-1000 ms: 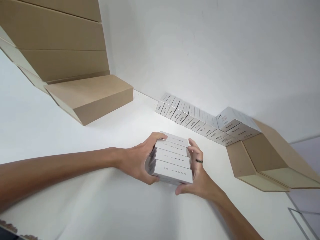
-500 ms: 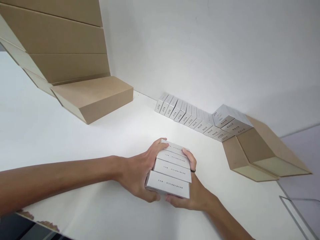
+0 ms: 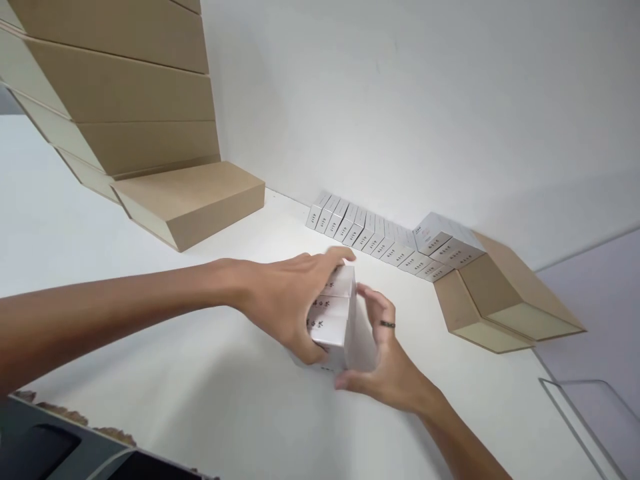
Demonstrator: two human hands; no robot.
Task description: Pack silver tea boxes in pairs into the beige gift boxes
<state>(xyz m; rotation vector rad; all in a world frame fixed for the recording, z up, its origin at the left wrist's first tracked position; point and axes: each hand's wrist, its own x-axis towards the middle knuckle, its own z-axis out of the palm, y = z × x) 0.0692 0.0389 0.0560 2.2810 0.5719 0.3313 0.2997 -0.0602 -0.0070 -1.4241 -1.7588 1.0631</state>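
Both my hands grip a small bundle of white boxes (image 3: 336, 313) just above the white table (image 3: 210, 387). My left hand (image 3: 290, 300) wraps the bundle from the left, thumb over its top and fingers under it. On the right side my right hand (image 3: 383, 357), with a dark ring on one finger, presses its fingers against the bundle. The boxes now show their short printed ends to the camera.
A row of several white boxes (image 3: 370, 233) leans along the wall, with more stacked at its right end. An open brown carton (image 3: 500, 300) lies beyond them at right. A stack of flat brown cartons (image 3: 135, 127) fills the far left. A clear tray edge (image 3: 575, 413) shows at bottom right.
The bundle has been turned about a quarter turn, so its short ends face me instead of its long sides. My left thumb has moved over the top. The view has shifted slightly.
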